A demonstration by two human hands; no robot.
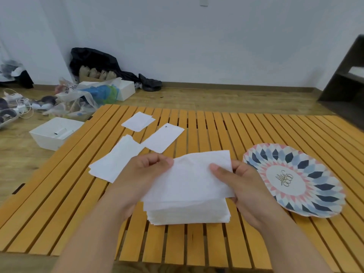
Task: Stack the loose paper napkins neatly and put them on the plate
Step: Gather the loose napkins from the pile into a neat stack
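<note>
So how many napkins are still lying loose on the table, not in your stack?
3: the far napkin, the middle napkin with a dark speck, and the left napkin. Some look layered, so more sheets may hide underneath.

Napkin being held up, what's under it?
A stack of napkins on the table; only its near edge and side layers show. The held napkin covers its top, so the top sheet cannot be seen.

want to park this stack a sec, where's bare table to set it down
Bare slats run beyond the plate to the table's far edge, and left of the left hand, nearer than the long napkin. Crowded: the other loose napkins beyond it, and the stack under the held napkin.
</note>
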